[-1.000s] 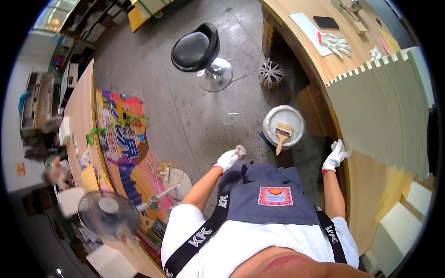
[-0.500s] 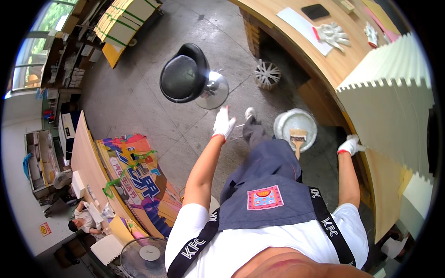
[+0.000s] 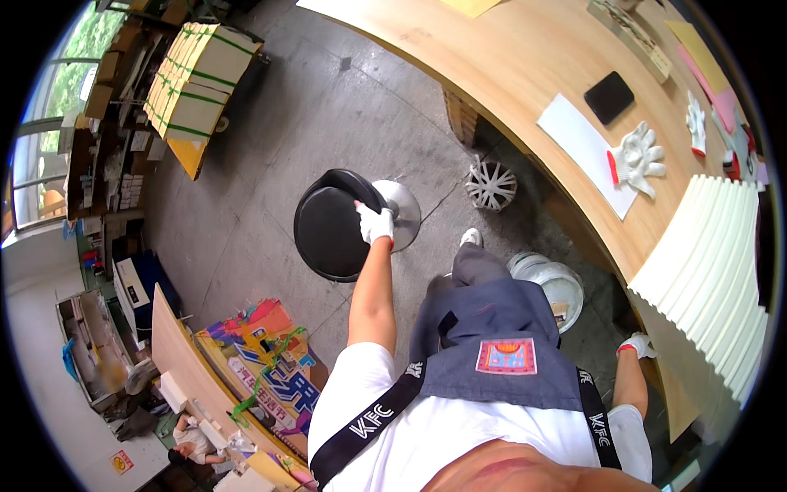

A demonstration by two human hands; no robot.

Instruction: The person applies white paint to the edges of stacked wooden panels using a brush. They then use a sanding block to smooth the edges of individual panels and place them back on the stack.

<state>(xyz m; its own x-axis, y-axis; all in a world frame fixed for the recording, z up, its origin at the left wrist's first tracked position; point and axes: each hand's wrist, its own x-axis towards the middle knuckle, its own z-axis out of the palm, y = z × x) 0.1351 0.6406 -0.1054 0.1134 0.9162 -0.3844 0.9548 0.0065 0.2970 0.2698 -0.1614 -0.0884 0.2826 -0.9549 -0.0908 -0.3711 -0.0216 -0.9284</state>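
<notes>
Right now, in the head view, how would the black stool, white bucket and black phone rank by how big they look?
1. Black stool, largest, partly behind the left hand.
2. White bucket, partly hidden by the apron.
3. Black phone, smallest.

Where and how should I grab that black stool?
Probably by the raised backrest of the black stool, left hand coming from the near right: its curved edge stands above the flat seat, giving a lip to hook over.
</notes>
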